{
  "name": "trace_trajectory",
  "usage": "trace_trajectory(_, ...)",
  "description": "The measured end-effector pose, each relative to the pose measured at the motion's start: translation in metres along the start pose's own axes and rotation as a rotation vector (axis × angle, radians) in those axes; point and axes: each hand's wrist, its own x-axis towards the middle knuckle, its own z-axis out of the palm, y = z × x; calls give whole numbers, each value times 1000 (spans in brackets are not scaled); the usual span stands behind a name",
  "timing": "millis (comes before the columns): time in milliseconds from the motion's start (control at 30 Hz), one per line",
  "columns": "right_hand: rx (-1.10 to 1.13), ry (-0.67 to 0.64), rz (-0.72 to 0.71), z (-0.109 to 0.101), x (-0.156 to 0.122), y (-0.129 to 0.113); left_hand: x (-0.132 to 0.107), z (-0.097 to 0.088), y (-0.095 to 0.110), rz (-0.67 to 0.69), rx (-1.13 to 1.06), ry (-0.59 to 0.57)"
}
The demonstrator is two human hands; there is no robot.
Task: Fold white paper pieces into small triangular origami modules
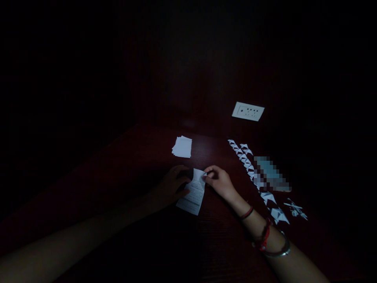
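A printed sheet of paper (193, 198) lies on the dark table in front of me, its top part folded into a narrower white flap. My right hand (220, 182) pinches the flap's right edge between thumb and fingers. On the other side, my left hand (176, 182) is closed about the sheet's left edge, the thumb on the print and the fingers curled near the fold. Deep shadow hides part of the left fingers. Beyond both hands is a loose stack of white paper (182, 147).
A row of folded paper pieces (244, 158) runs along the right of the reddish-brown table (141, 157). Beside it are a blurred-out flat object (272, 173) and small white scraps (296, 208). A wall socket (248, 111) is at the back. The surroundings are very dark.
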Motion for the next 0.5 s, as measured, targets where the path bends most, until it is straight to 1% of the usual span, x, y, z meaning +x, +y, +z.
trace_trajectory(167,22,3,-13,1,0,3,0,3,-2,5,3,7)
trace_trajectory(333,2,-31,-5,1,-2,1,-1,6,-5,27,-20,24)
trace_trajectory(500,-7,-73,-12,0,-4,-1,-2,5,-4,14,-53,-7)
